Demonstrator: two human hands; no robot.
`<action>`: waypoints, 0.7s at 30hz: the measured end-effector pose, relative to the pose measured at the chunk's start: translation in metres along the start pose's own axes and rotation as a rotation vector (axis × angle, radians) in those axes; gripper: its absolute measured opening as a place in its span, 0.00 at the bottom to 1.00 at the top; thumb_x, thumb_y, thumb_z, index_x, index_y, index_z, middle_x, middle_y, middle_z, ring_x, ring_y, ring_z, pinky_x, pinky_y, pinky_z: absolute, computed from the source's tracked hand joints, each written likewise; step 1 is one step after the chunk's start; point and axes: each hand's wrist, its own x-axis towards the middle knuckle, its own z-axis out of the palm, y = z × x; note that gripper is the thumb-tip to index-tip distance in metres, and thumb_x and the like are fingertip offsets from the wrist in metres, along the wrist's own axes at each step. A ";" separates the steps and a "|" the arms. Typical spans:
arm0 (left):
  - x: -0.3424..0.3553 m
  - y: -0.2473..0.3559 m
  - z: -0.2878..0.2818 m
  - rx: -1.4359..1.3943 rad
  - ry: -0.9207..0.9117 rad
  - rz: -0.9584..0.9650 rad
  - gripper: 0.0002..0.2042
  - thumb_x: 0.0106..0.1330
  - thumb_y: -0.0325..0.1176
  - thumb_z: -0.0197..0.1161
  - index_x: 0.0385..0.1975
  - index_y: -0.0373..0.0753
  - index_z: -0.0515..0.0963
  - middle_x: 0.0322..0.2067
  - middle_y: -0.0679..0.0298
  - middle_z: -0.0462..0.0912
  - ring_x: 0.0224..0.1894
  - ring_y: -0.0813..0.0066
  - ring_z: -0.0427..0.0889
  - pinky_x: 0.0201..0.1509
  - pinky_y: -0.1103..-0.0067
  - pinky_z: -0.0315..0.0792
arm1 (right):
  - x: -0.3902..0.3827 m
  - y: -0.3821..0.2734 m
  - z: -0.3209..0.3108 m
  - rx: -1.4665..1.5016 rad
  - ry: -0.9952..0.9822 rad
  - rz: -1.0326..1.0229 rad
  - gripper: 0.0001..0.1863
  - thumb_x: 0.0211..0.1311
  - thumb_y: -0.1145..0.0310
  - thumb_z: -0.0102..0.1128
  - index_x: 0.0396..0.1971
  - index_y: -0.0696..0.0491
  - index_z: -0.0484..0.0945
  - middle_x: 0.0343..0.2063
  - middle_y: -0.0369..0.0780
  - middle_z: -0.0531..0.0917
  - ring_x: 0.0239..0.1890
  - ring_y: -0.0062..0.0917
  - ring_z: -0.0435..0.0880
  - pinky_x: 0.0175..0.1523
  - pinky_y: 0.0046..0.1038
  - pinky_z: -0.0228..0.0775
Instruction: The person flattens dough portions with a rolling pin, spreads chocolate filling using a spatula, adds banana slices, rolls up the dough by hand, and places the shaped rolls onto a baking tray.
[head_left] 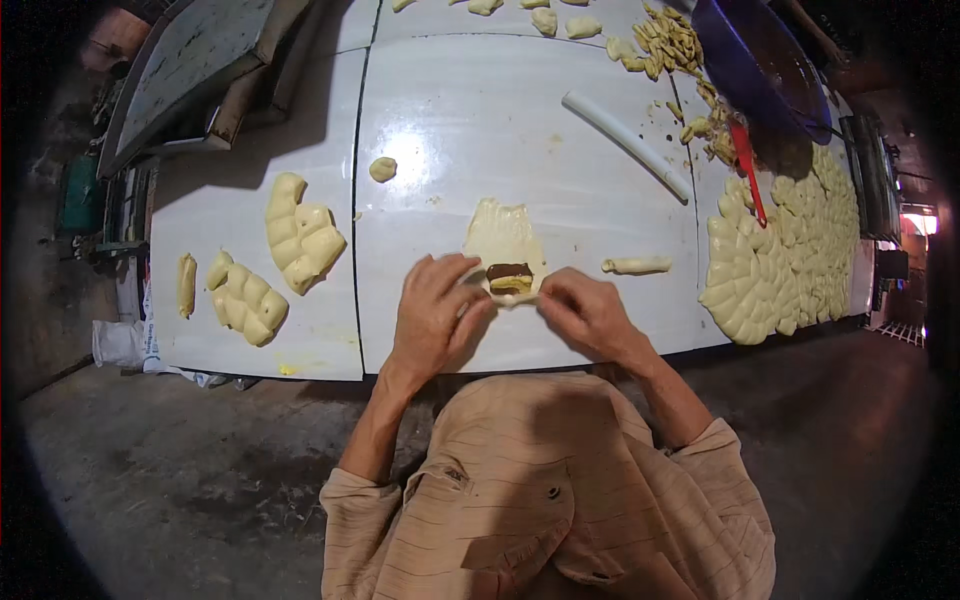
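Note:
A thin, flattened sheet of pale yellow dough (503, 230) lies on the white table right in front of me. On its near end sit a dark brown filling piece (509, 270) and a yellow slice (511, 284), with the dough's near edge partly lifted around them. My left hand (436, 312) is at the left side of this edge, its thumb and bent fingers on the dough. On the opposite side my right hand (583, 312) pinches the right corner between thumb and fingers. A finished-looking dough roll (637, 265) rests just beyond my right hand.
Divided dough slabs (303, 235) and another roll (186, 285) lie left; a small dough ball (383, 169) is nearer the middle. A white rod (627, 145), a large dough mass (780, 260), a red-handled tool (745, 165), yellow slices (668, 42) and a purple basin (735, 50) occupy the right.

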 end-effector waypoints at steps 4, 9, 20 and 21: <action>0.016 -0.006 0.007 0.012 0.101 -0.216 0.06 0.62 0.30 0.69 0.36 0.39 0.83 0.57 0.57 0.78 0.63 0.55 0.73 0.69 0.52 0.59 | 0.023 -0.016 0.000 0.050 0.106 0.219 0.09 0.66 0.70 0.60 0.43 0.57 0.80 0.36 0.45 0.84 0.34 0.37 0.86 0.40 0.33 0.77; 0.019 -0.005 0.007 0.156 -0.003 -0.202 0.07 0.61 0.29 0.67 0.38 0.43 0.84 0.58 0.55 0.77 0.66 0.53 0.70 0.71 0.49 0.56 | 0.031 0.004 0.002 -0.245 0.053 -0.062 0.07 0.63 0.72 0.59 0.40 0.55 0.79 0.37 0.44 0.80 0.34 0.42 0.83 0.38 0.40 0.76; 0.029 0.001 0.002 0.127 -0.143 -0.030 0.11 0.63 0.40 0.69 0.41 0.44 0.84 0.62 0.56 0.74 0.69 0.52 0.66 0.73 0.46 0.52 | 0.030 0.007 -0.004 -0.376 -0.041 -0.245 0.15 0.64 0.59 0.65 0.46 0.51 0.81 0.41 0.41 0.80 0.36 0.38 0.83 0.38 0.37 0.76; 0.029 -0.001 0.005 0.123 -0.128 -0.016 0.10 0.64 0.40 0.69 0.39 0.42 0.84 0.61 0.56 0.75 0.69 0.52 0.66 0.73 0.46 0.53 | 0.032 0.008 -0.003 -0.372 -0.056 -0.234 0.14 0.63 0.60 0.67 0.43 0.52 0.81 0.40 0.41 0.80 0.35 0.36 0.83 0.37 0.36 0.76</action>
